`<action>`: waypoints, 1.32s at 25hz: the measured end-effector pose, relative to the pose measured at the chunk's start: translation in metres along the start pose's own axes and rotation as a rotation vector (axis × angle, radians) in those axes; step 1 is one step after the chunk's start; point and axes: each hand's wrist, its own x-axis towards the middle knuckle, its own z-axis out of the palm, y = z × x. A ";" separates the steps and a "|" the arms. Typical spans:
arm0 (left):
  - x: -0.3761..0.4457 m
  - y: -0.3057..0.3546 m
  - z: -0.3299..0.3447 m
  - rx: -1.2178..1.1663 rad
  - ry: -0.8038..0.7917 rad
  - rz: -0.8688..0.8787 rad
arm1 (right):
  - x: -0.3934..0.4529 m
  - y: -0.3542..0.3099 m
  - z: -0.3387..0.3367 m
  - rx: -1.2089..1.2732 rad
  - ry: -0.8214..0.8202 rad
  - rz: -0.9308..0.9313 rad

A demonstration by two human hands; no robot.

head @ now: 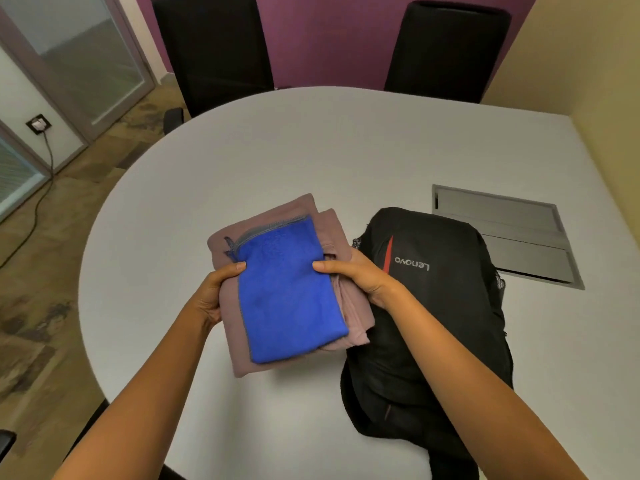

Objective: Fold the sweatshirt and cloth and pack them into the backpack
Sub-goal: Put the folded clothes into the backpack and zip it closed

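Sweatshirt (235, 327), mauve and folded, sits under the folded blue cloth (287, 292) as one stack, and I see both hands clamped on it: left hand (211, 296) at the left edge, right hand (356, 275) at the right, thumbs on top, fingers hidden beneath. I cannot tell whether the stack touches the grey table (311, 150). Just beside it lies the black Lenovo backpack (433, 323); its opening and contents are hard to make out.
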 end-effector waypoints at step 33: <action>-0.083 -0.219 0.220 1.788 -0.403 0.660 | -0.420 0.215 -0.129 0.821 0.936 -0.202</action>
